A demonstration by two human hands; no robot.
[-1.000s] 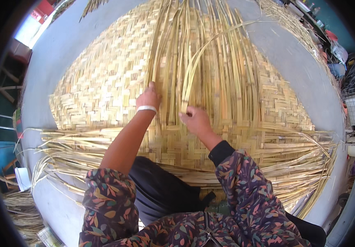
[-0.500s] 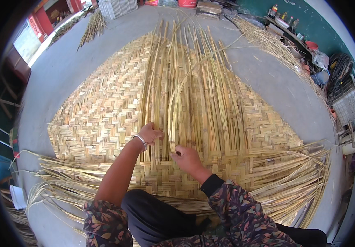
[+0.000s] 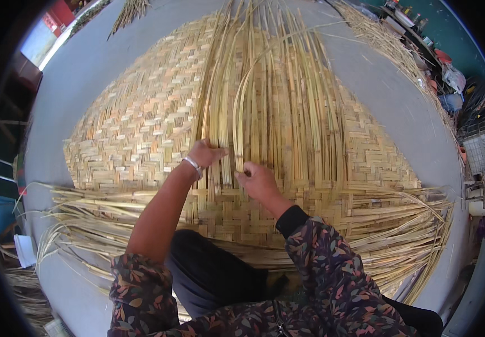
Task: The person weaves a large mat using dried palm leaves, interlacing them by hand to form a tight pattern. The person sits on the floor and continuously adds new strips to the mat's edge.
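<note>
A large mat (image 3: 133,109) of flat split reed strips in a slanting weave lies on the floor. Many long strips (image 3: 310,121) run loose over its middle, away from me. My left hand (image 3: 207,153), with a white bracelet at the wrist, is closed on some of these strips at their near end; its underside is hidden. Just to the right, my right hand (image 3: 257,181) pinches a pale reed strip (image 3: 239,121) that bows upward off the mat. Between the hands, other strips lie side by side, tucked into the near woven band (image 3: 231,216).
Loose strip ends fan out along the near left (image 3: 79,224) and near right (image 3: 416,224). My bent knee (image 3: 209,275) is at the mat's near edge. Reed scraps (image 3: 388,53) and a cluttered shelf (image 3: 416,36) line the far right; a white bucket (image 3: 25,251) stands at left.
The whole scene has shifted upward in the picture as the view tips down. Both hands stay at the near ends of the strips, and the bowed strip is still in my right hand.
</note>
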